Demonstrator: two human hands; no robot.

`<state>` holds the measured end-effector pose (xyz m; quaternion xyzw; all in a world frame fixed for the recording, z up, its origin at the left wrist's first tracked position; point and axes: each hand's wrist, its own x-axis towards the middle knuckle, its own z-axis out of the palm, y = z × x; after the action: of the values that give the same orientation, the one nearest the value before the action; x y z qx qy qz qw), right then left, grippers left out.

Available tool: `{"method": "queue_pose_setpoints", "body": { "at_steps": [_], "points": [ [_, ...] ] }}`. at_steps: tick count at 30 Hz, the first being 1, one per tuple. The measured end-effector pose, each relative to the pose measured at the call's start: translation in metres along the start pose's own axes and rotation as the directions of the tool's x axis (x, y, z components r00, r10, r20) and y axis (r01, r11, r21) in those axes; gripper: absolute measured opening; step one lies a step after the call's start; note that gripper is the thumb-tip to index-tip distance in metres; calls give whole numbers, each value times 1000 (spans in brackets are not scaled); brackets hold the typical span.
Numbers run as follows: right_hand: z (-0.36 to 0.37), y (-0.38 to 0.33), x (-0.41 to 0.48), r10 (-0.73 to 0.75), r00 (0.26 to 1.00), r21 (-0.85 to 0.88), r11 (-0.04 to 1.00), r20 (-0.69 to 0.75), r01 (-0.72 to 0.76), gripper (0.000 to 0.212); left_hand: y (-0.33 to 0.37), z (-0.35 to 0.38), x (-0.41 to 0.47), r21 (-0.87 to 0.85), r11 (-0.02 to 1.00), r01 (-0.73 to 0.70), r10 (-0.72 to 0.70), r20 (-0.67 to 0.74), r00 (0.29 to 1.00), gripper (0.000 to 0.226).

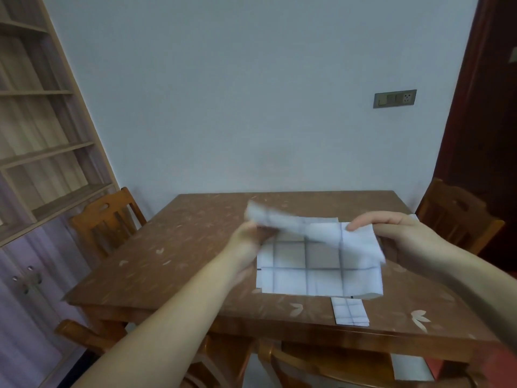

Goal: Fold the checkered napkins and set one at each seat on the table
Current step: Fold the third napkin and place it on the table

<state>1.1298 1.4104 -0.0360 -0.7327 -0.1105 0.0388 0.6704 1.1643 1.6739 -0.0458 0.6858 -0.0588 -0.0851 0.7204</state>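
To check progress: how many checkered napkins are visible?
2. One large napkin, held by the left hand and right hand over the table; one folded napkin at the near edge. A white corner behind the right hand may be a third.

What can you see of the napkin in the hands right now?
The checkered napkin is pale with thin dark grid lines, material unclear. Its near half lies flat on the brown table; its far edge is lifted and blurred, mid-fold. The left hand grips the lifted left corner, the right hand pinches the right edge.
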Motion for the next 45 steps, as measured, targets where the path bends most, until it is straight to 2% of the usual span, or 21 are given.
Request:
{"method": "queue_pose_setpoints", "body": {
  "at_steps": [3, 5, 7, 8, 12, 14, 16, 19, 21, 24, 28, 30, 31, 32, 34, 36, 40, 42, 45],
  "points": [
    [0, 1, -3, -24, 999, -95, 995, -20, 22, 40, 2, 0, -1, -81, 993, 83, -89, -79, 993, 15],
    [-1, 1, -4, -43, 999, -107, 993, -33, 39, 38, 0, -3, 1, -167, 970, 175, -191, -82, 978, 34],
    [0, -2, -6, -58, 997, -145, 988, -56, 49, 44, 3, -5, 0, -153, 952, 264, -264, 18, 964, 59],
    [1, -4, -7, -65, 996, -167, 984, -53, 55, 46, 3, -4, 0, -124, 953, 275, -271, 54, 961, 62],
    [-4, -2, -5, -57, 998, -197, 979, -35, 49, 43, 5, -1, 1, 32, 992, 123, -123, -12, 992, 26],
    [-6, 0, -4, -56, 998, -191, 980, -20, 51, 37, 5, 0, 0, 86, 995, 51, -47, -40, 998, 21],
    [-6, 0, -5, -116, 993, -280, 955, -34, 102, 27, 7, 2, -2, 102, 995, -1, 6, -45, 999, 20],
    [-3, -5, -7, -177, 984, -441, 885, -31, 146, 4, 9, 3, -5, 177, 981, -85, 95, -45, 995, 18],
    [-2, -5, -5, -139, 990, -535, 837, -8, 113, 16, 10, 2, -6, 210, 969, -132, 141, -29, 990, 17],
    [1, -8, 2, -128, 990, -654, 755, -65, 55, 35, 16, 4, -8, 266, 948, -172, 173, 19, 985, 22],
    [13, -8, 9, -254, 967, -874, 467, 8, 130, 76, 21, 6, -11, 372, 898, -235, 200, 133, 971, 30],
    [20, -10, 13, -279, 960, -930, 346, 23, 123, 76, 21, 6, -11, 423, 866, -266, 213, 170, 962, 33],
    [24, -13, 13, -273, 962, -935, 334, 23, 117, 69, 21, 5, -12, 445, 850, -281, 218, 187, 958, 34],
    [26, -16, 14, -247, 969, -916, 383, 25, 121, 58, 22, 5, -12, 466, 835, -294, 221, 206, 953, 36],
    [32, -24, 14, -135, 987, -792, 592, 87, 151, 35, 24, 5, -14, 503, 802, -323, 226, 245, 943, 38],
    [39, -26, 14, -66, 977, -677, 712, 202, 188, 32, 26, 2, -16, 522, 777, -351, 227, 289, 930, 37],
    [45, -29, 9, -37, 956, -523, 830, 291, 191, 40, 30, -2, -19, 488, 786, -379, 200, 380, 903, 38],
    [44, -31, 8, -36, 954, -450, 876, 299, 174, 33, 31, -3, -19, 421, 829, -368, 217, 363, 906, 38],
    [42, -35, 8, -112, 965, -413, 887, 238, 205, 31, 30, -4, -14, 276, 908, -316, 233, 295, 927, 36]
  ]
}}
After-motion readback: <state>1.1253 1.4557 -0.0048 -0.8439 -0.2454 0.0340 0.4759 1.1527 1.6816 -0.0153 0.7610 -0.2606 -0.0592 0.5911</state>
